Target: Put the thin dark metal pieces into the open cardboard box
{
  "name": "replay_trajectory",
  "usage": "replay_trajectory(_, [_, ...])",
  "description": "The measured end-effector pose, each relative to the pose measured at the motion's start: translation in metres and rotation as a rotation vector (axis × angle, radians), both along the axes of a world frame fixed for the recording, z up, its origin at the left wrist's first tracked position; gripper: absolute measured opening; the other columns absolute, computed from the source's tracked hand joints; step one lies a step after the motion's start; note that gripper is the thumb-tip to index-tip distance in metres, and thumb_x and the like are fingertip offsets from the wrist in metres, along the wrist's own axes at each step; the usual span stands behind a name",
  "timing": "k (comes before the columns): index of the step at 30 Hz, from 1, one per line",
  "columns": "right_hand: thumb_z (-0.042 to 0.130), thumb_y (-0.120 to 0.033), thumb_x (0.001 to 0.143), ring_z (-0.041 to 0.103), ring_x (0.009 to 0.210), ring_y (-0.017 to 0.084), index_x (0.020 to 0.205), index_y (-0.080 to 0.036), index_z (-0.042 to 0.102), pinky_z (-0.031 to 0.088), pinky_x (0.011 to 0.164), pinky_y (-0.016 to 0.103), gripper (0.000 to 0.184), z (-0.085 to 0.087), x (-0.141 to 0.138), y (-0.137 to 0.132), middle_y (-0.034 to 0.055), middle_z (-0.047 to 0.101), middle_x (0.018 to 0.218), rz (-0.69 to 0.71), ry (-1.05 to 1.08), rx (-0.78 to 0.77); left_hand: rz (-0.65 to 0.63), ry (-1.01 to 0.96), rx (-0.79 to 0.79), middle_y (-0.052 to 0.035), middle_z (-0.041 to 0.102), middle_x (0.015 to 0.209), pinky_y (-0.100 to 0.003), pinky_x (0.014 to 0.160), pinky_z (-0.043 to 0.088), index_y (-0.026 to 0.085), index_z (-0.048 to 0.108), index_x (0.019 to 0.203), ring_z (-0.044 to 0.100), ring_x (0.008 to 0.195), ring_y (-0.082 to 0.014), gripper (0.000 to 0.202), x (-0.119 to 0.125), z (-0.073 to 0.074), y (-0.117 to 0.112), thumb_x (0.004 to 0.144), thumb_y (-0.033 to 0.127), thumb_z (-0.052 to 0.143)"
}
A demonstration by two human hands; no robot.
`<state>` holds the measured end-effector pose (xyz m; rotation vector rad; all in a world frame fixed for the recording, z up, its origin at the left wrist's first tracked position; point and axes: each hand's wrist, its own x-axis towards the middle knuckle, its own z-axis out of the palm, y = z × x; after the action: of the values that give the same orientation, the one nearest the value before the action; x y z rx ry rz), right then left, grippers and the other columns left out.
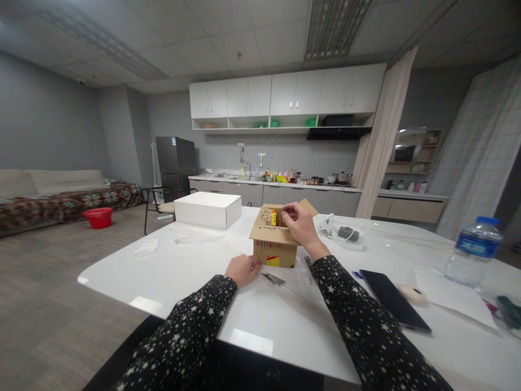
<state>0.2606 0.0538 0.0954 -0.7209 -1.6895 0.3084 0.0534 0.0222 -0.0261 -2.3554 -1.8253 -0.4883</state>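
Observation:
A small brown cardboard box [275, 253] with yellow and red labels stands on the white table, its top flaps folded outward. My right hand [299, 221] is over the opening, thumb and fingers pinched together; whatever is between them is too small to make out. Low at the box's near left corner, my left hand [243, 270] rests on the table with curled fingers against the cardboard. Several thin dark metal pieces, like nails or screws [273, 279], lie in front of the box. Beside my right forearm is a clear plastic bag [304, 274], partly hidden. The box's inside is mostly hidden.
A white box [207, 210] sits behind to the left. A white mask-like item with a grey part [349, 234] lies right of the carton. Farther right are a black phone [393, 298], a beige rounded object [412, 294] and a blue-capped water bottle [474, 252].

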Motion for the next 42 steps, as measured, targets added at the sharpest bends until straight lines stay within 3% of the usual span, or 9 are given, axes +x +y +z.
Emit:
replay_trajectory(15, [0.056,-0.032,0.083,0.065,0.071,0.018,0.089,-0.018,0.062,0.052,0.066,0.031,0.017,-0.0052,-0.0003,0.0051,0.0059,0.071,0.083,-0.049,-0.079,0.025,0.005,0.011,0.001,-0.0096,0.073,0.082,-0.031,0.067,0.045,0.021,0.068,0.084,0.070,0.079,-0.0255,0.031,0.0004,-0.0013,0.0014,0.093,0.034,0.041])
replay_trajectory(42, [0.055,-0.026,0.077,0.062,0.070,0.018,0.086,-0.017,0.066,0.050,0.068,0.032,0.016,-0.0039,-0.0065,0.0007,0.0062,0.070,0.082,-0.004,-0.141,0.012,0.011,0.005,0.019,-0.0089,0.073,0.081,-0.030,0.068,0.046,0.020,0.068,0.082,0.069,0.078,-0.0246,0.032,-0.0065,-0.0059,0.0033,0.093,0.035,0.041])
